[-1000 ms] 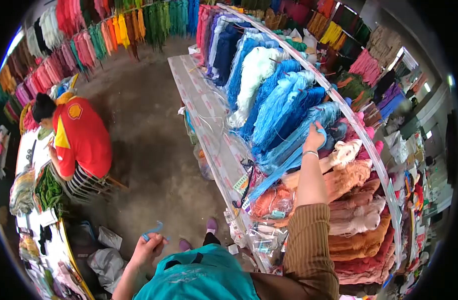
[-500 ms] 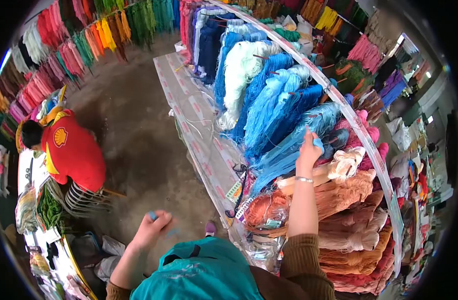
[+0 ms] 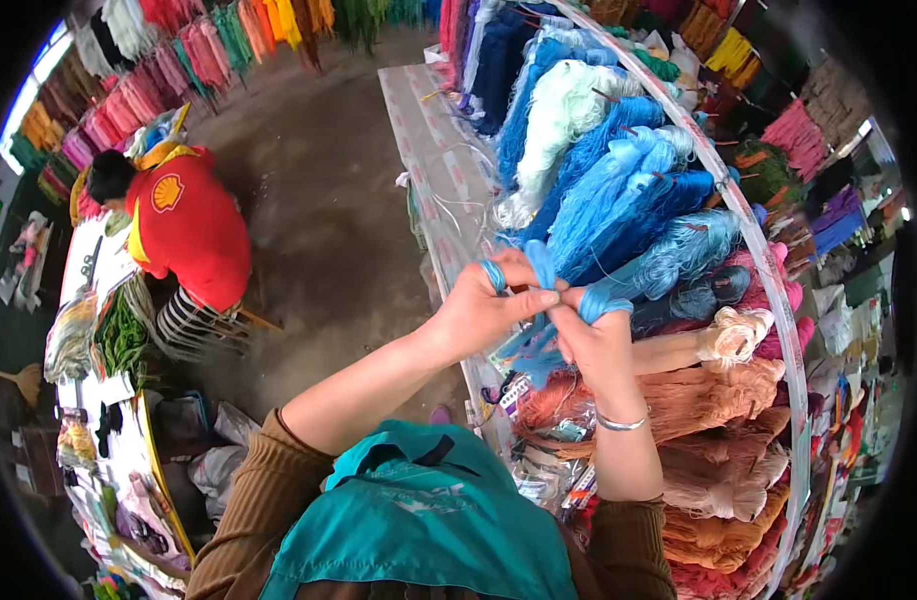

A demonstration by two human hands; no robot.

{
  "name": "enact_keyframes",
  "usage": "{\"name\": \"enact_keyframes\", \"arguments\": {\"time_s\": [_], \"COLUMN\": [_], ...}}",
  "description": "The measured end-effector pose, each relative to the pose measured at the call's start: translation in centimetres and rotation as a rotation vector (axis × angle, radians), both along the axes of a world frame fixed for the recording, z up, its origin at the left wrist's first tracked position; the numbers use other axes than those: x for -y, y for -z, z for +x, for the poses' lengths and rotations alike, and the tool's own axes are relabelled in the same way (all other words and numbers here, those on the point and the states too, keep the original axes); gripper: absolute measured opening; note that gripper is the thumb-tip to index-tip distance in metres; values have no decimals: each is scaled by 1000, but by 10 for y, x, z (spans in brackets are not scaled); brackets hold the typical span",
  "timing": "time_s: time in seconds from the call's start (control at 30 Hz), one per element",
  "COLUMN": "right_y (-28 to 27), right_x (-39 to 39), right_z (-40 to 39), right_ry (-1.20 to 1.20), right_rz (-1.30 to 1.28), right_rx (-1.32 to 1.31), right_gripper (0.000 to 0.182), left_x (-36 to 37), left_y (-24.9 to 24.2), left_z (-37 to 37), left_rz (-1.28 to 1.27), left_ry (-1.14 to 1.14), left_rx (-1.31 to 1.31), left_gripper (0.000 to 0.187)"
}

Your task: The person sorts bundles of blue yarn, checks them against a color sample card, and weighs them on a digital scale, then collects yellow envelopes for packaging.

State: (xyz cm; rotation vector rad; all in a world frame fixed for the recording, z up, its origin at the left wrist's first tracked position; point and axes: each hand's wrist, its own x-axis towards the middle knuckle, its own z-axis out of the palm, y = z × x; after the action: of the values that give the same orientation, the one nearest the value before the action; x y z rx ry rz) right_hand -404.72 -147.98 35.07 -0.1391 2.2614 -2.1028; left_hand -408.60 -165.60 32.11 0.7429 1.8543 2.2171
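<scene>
My left hand [image 3: 485, 312] and my right hand [image 3: 598, 345] meet in front of me, thumbs and fingertips pressed close together. Light blue thread [image 3: 605, 303] loops round the fingers of my right hand, and a strand of it stands up between the two hands. Another band of blue thread circles a finger of my left hand. Both hands are closed on the thread. Just beyond them hang skeins of blue yarn [image 3: 618, 190], with a teal-blue skein [image 3: 688, 245] to the right. A metal bracelet [image 3: 621, 423] is on my right wrist.
A plastic-wrapped rail [image 3: 723, 180] curves behind the skeins. Cream yarn [image 3: 733, 338] and rust-brown yarn [image 3: 693, 395] lie nearer me. At left, a person in a red shirt [image 3: 193, 230] bends over a white table [image 3: 86, 265]. A plastic-covered ledge [image 3: 428, 150] borders the floor.
My left hand has risen and swung right to meet my right hand, which has come slightly lower and left. The view has shifted, and the thread now sits between both hands.
</scene>
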Motion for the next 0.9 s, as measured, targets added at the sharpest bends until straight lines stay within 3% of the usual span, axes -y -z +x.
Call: {"name": "enact_keyframes", "arguments": {"time_s": [0.07,0.1,0.23,0.4,0.47,0.53,0.7,0.77,0.83,0.87,0.9], "right_y": [5,7,15,1,0,1,-20,-26,-19,-11,-4], "right_x": [6,12,30,68,79,84,70,74,85,88,93], "right_z": [1,0,2,8,6,2,-11,-5,-3,-2,-3], "right_ry": [-12,-16,18,-2,-42,11,208,165,89,4,51], "right_rz": [63,65,186,5,-127,-170,-307,-257,74,85,103], "right_rx": [0,5,-141,1,53,-24,-133,-102,-71,-23,-36], "right_gripper": [8,8,6,7,8,6,7,8,10,18,23], "left_x": [9,13,42,78,101,120,186,204,212,214,216], "left_y": [9,11,-8,-22,-18,-13,2,10,5,-3,-11], "left_z": [3,2,8,23,27,35,53,52,48,46,47], "left_rz": [-111,-126,-72,31,-21,-200,-347,-336,-384,-523,-491], "left_ry": [-119,-195,-147,-110,-55,-25,123,159,200,151,185], "left_rx": [-9,-147,234,409,390,368,257,168,152,-105,-39], "left_gripper": [15,15,23,25,26,26,29,31,33,34,34]}}
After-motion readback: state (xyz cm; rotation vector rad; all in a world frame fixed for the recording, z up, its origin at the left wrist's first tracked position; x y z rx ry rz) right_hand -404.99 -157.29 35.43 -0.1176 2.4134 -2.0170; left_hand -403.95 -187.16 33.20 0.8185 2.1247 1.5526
